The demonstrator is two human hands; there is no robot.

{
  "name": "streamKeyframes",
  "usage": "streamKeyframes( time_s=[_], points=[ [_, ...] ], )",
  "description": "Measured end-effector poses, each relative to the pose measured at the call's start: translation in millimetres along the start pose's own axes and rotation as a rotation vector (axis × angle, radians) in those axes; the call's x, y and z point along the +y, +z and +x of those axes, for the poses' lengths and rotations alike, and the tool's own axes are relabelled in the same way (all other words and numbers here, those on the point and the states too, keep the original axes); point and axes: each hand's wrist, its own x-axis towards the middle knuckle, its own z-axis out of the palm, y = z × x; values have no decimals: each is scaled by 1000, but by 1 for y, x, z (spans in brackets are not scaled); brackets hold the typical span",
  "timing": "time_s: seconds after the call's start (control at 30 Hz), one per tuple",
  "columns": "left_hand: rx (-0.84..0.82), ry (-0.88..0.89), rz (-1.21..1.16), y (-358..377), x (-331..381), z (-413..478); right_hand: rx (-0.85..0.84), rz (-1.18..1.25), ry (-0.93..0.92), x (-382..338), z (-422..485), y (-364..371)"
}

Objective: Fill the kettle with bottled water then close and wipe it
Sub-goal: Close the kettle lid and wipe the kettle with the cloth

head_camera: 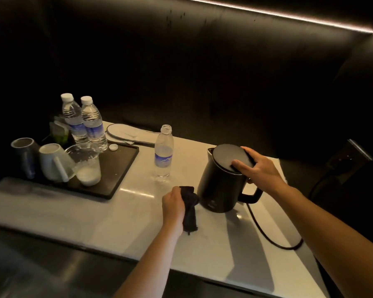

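A black electric kettle stands on the white counter, its lid down. My right hand rests on the lid's right edge, thumb on top and fingers curled over the handle side. My left hand grips a dark cloth just left of the kettle's base; the cloth hangs below my fist and touches or nearly touches the kettle's wall. An uncapped plastic water bottle, nearly empty, stands upright left of the kettle. Its white cap lies on the black tray.
On the tray stand two sealed water bottles, two upturned mugs and upturned glasses. Flat slippers lie behind the tray. The kettle's black cord loops over the counter's right side toward a wall socket.
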Motion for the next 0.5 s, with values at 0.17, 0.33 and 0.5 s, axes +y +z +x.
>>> streamKeyframes(
  time_s=[0.17, 0.33, 0.5],
  points=[
    [-17, 477, 403, -91, 18, -13, 10, -12, -7, 10, 3, 3],
    [64, 772, 1198, -150, 20, 10, 102, -12, -40, 14, -5, 9],
    [-48, 641, 1619, -176, -13, 36, 311, -10, -97, 8, -21, 22]
  ],
)
